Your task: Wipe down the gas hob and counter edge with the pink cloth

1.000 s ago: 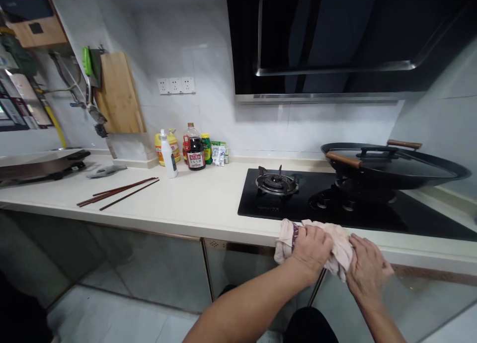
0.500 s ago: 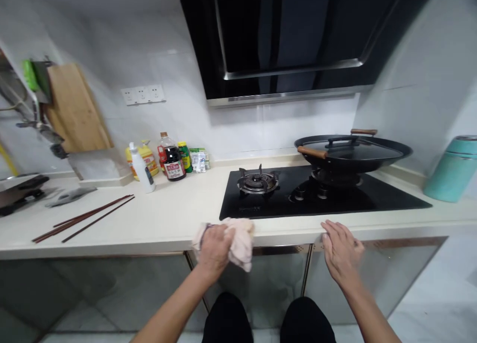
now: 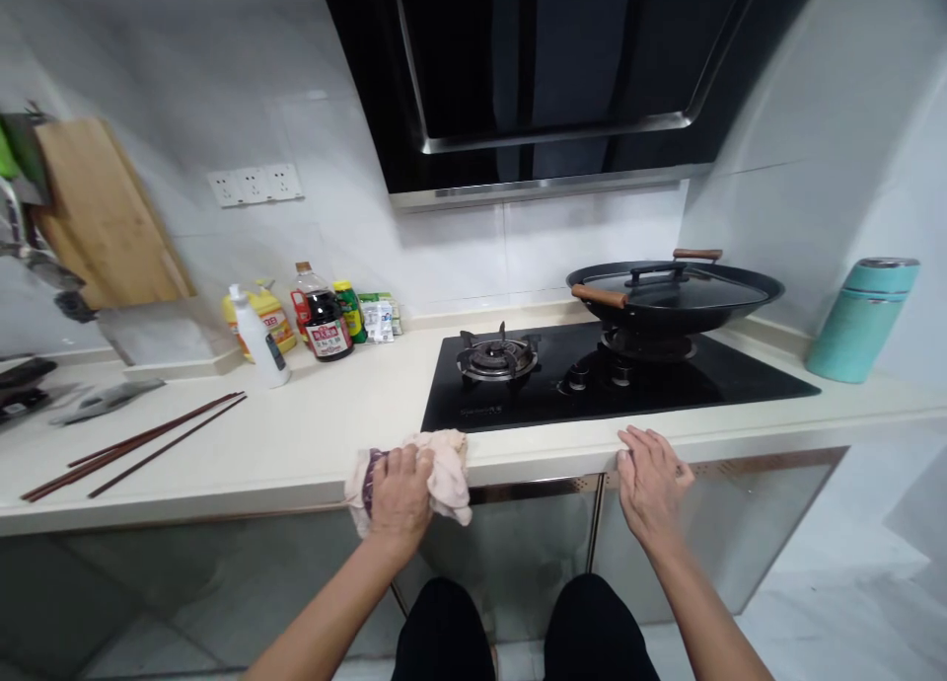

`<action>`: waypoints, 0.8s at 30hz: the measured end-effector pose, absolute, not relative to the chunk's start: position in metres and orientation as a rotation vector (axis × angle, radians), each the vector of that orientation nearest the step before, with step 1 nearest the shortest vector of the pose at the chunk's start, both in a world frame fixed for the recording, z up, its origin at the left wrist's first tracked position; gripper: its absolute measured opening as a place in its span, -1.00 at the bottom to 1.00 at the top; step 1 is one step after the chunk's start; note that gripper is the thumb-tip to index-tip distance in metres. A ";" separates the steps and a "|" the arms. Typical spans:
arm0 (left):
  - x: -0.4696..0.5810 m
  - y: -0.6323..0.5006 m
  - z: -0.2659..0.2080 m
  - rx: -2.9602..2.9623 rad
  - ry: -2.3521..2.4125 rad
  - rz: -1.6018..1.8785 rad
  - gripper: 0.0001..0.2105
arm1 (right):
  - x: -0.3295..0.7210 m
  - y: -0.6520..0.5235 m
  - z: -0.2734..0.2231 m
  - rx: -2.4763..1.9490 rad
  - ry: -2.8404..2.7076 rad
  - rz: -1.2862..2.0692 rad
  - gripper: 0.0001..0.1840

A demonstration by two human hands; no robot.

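Clutching the cloth [image 3: 448, 472] in the left hand [image 3: 401, 489] alone, bunched over the front edge of the desk [image 3: 303, 449], by the near left corner of the stove [image 3: 533, 403]. Shifted left from before the stove, away from the right hand [image 3: 651, 484]; so probably wiping along the edge one-handed. Holding the hands well apart, with the right loosely spread and without cloth; hard to tell whether pressing there or hovering.

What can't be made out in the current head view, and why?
Head view:
Cream countertop under the crumpled pale-pink cloth: covered by it and the left hand.
Interior of the wide black wok: hidden by its dark lid.
Top of the glossy black hood: cut off by the picture's upper edge.
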State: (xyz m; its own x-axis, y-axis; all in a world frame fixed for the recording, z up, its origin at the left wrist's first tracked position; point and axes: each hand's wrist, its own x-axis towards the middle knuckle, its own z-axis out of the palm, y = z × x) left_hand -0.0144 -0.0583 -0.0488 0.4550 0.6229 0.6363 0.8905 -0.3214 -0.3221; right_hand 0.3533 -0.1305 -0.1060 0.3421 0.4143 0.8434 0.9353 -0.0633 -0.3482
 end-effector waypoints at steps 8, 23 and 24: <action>0.122 -0.064 -0.066 -2.246 -0.961 -0.673 -0.69 | 0.355 -0.140 -0.098 -1.623 -1.234 -0.495 -0.52; 0.141 -0.079 -0.037 -2.731 -0.468 -0.733 -0.37 | 0.328 -0.141 -0.086 -1.441 -1.762 -0.538 -0.40; 0.124 -0.078 -0.031 -2.814 -0.409 -0.794 -0.32 | 0.326 -0.141 -0.085 -1.466 -1.792 -0.581 -0.36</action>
State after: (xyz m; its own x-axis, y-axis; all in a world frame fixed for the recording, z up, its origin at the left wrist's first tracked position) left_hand 0.1236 -0.0784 -0.0313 0.8186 0.2109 0.5342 0.3120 -0.9442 -0.1054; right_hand 0.3257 -0.1407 -0.0852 -0.0767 0.6304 0.7724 0.9637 0.2454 -0.1047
